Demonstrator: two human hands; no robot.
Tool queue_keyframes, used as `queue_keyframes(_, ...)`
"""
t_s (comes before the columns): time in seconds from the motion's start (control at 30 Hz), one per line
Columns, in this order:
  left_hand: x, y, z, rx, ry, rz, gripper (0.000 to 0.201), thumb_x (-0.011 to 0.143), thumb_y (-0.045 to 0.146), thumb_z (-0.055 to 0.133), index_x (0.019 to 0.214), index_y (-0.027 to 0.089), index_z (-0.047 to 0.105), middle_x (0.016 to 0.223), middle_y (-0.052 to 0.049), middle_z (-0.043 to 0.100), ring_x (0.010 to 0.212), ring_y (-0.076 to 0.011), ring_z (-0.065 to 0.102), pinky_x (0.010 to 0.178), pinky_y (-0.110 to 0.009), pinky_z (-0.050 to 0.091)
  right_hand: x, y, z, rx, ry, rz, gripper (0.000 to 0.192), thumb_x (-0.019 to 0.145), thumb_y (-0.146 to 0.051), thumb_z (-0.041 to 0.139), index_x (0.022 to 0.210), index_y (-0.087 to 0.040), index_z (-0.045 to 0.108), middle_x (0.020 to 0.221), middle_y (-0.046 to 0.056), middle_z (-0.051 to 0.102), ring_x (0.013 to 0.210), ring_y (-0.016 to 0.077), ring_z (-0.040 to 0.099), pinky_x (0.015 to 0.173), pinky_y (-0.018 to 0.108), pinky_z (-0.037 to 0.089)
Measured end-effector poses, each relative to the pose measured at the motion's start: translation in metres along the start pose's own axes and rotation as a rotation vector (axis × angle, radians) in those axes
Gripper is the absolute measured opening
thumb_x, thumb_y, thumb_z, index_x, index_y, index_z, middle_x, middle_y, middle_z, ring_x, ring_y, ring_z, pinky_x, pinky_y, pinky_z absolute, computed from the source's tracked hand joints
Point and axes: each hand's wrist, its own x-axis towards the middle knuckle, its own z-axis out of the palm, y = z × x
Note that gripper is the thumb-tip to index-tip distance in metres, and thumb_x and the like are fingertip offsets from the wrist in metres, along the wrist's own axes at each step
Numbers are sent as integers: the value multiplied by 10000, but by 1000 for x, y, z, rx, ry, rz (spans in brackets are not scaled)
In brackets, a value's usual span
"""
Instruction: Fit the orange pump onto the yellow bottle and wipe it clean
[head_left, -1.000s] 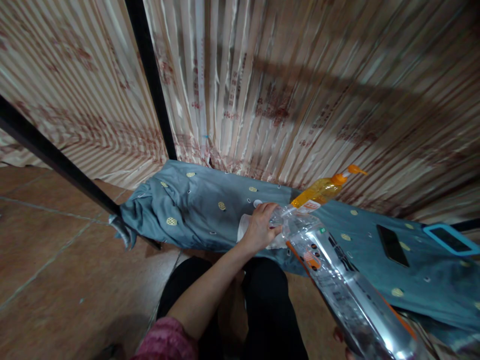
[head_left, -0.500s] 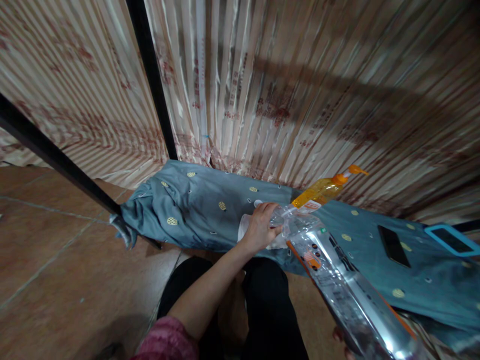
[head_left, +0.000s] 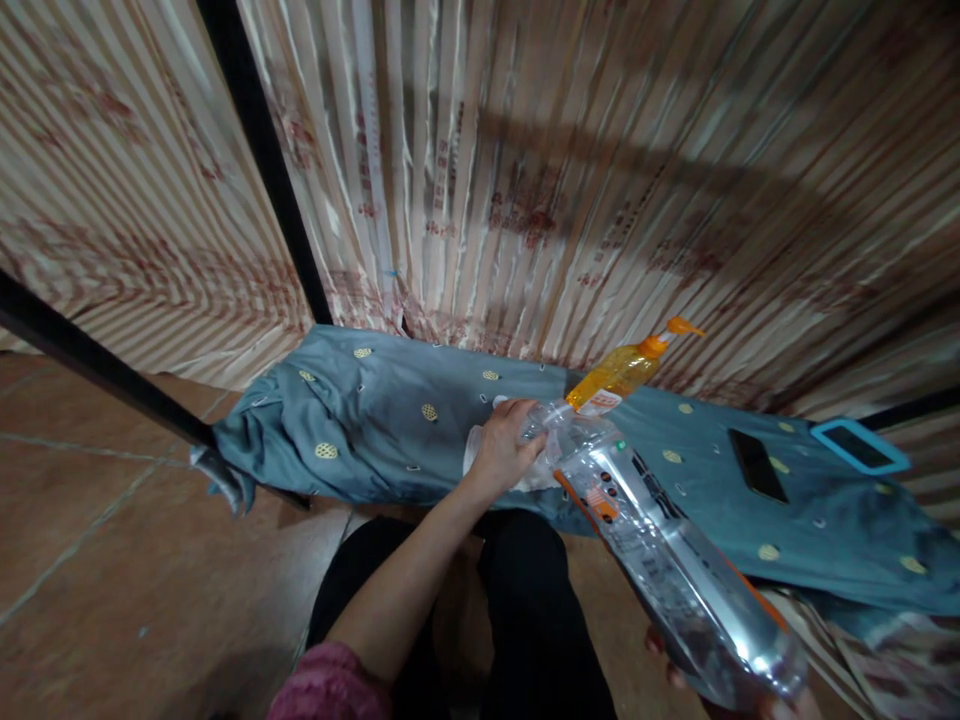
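Clear plastic refill pouch (head_left: 675, 570): long axis runs from lower right of frame up to centre. Left hand (head_left: 499, 455) fingers pinch its top end; right hand (head_left: 742, 700) grips the bottom. Orange pump bottle (head_left: 622, 368) just beyond.

A long clear plastic refill pouch (head_left: 675, 570) with orange trim slants, crinkled, above the blue cloth (head_left: 390, 430).

Striped curtains (head_left: 525, 180), brown tiled floor (head_left: 112, 560)
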Motion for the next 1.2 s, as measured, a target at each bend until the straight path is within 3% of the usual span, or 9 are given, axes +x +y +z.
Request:
queue_keyframes(0.27,9,5,-8,13,-35,-86,297,740,100,648,1021,187,695,1101,-57,745,1075,-227,677,1004,-352,521,-2,-4,16,9,16,4,981,575,-579,829,1444,-306,465,958,105,777,700,309,711,504,353,515)
queue_keyframes(0.43,10,6,-9,-38,0,-171,510,706,99,694,1200,207,628,1133,-46,741,1071,-225,693,989,-354,534,-10,-3,21,-19,19,-4,877,663,-515,800,1445,-319,455,1066,104,766,829,302,725,590,347,546)
queue_keyframes(0.53,11,5,-8,-41,10,-180,563,694,105,714,1237,205,605,1132,-49,740,1061,-224,699,992,-360,535,-14,0,19,-21,5,-6,806,710,-517,774,1430,-316,473,1036,110,773,805,324,742,624,393,561)
queue_keyframes(0.73,15,2,-8,-48,-8,-176,491,678,106,738,1156,187,655,1121,-59,745,1060,-223,699,990,-350,537,-16,10,12,9,65,45,696,683,-558,784,1297,-292,593,1118,175,753,871,413,743,678,498,582)
queue_keyframes(0.9,17,1,-6,-39,-2,-146,381,700,112,718,1076,168,688,1099,-66,745,1031,-221,698,988,-360,536,-18,6,21,-6,48,6,777,678,-542,786,1373,-302,533,993,118,782,818,345,743,621,415,576)
queue_keyframes(1.0,19,1,-5,-26,2,-100,320,707,117,705,1022,174,702,1077,-60,737,1002,-208,697,959,-337,545,-19,-2,32,3,82,-20,825,653,-520,813,1394,-314,515,1103,103,762,859,298,735,604,337,558)
queue_keyframes(1.07,20,2,-5,-8,3,-80,296,699,114,704,988,178,711,1074,-56,730,992,-204,694,946,-327,547,-19,-7,38,23,95,-12,877,639,-519,830,1420,-311,488,1161,111,744,833,292,740,606,340,564)
queue_keyframes(1.2,23,3,-6,11,-13,-80,255,692,111,711,938,177,723,1063,-57,729,998,-213,688,939,-327,547,-18,-9,42,45,92,13,905,609,-516,854,1411,-299,495,1047,109,771,795,302,745,607,354,571)
